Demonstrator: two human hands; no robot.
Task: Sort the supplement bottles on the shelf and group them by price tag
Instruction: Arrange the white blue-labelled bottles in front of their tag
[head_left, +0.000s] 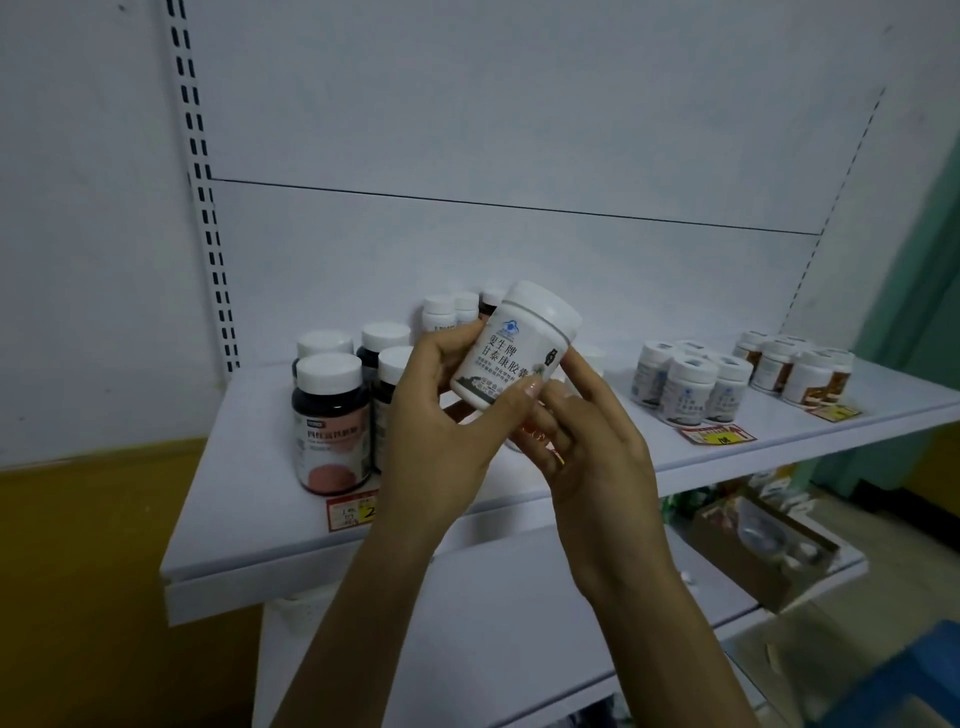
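White bottle (511, 358) held tilted above the shelf (519, 499), label toward us. Left hand (441, 410) wraps its side, right hand (587, 441) grips its lower end; both clamped on it. We judge the step: reading the label to place it. It resembles the white cluster (688, 387) at right, behind a red price tag (717, 434); next we'd carry it across and stand it beside them

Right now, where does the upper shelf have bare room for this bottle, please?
Bare shelf for the held bottle shows along the front between the dark bottles and the white bottles, and left of the dark ones. Far right is crowded with amber bottles.
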